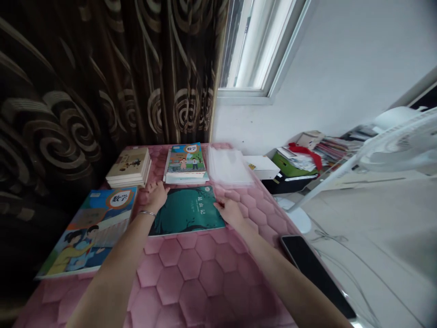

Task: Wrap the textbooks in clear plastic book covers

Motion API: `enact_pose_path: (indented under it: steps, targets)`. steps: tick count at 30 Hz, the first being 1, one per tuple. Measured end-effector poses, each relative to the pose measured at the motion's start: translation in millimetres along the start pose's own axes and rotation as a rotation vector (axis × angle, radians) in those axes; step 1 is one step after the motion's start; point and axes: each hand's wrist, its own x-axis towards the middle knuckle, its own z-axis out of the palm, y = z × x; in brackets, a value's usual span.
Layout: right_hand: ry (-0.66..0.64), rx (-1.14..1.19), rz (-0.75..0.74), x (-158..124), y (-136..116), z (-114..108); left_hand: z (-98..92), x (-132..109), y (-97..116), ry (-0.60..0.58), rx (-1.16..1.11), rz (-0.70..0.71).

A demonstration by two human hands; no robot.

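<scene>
A dark green book point(191, 214) with white Chinese characters on its cover lies in front of me on the pink padded tabletop point(184, 269). My left hand point(157, 196), with a silver bangle on the wrist, is at its upper left corner. The thumb points toward the cover and the fingers are bent and somewhat apart. On the opposite side, my right hand point(228, 211) is closed on the right edge of the book, thumb over the cover; its other fingers are partly hidden.
A blue math textbook point(99, 232) lies left; behind are a stack of tan books point(131, 168), a textbook stack point(186, 164) and clear plastic sleeves point(230, 168). A black phone point(316, 273) lies on the right edge. A white fan point(385, 146) stands beyond, near a white box point(262, 167).
</scene>
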Motion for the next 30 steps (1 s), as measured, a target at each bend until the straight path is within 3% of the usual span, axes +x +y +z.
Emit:
enact_pose_path:
  steps: [3,5,8,11,14,18,21,24,28,30]
  targets:
    - [-0.006,0.097,0.040,-1,1,2,1.6,-31,-3,0.077,0.032,0.073]
    - [-0.007,0.168,0.076,-3,3,4,5.0,-58,-14,0.067,0.012,0.216]
    - [-0.013,0.219,0.096,-4,7,7,9.5,-97,-42,0.033,-0.082,0.457]
    - [-0.022,0.204,0.086,-4,9,7,6.0,-122,-72,-0.008,-0.238,0.488]
    - [-0.031,0.197,0.085,-3,9,6,-4.2,-125,-87,-0.080,-0.402,0.405]
    - [-0.035,0.183,0.076,-1,8,5,-16.1,-109,-91,-0.163,-0.446,0.312]
    - [-0.033,0.172,0.060,-2,7,0,-20.1,-105,-94,-0.150,-0.438,0.311]
    - [-0.001,0.159,0.023,-13,5,-8,-20.1,-118,-98,-0.125,-0.418,0.315]
    - [0.187,0.033,-0.261,-41,-15,-17,-17.3,-146,-91,-0.011,-0.264,0.455]
    - [0.178,-0.022,-0.413,-54,-35,-15,-15.7,-155,-77,0.023,-0.169,0.538]
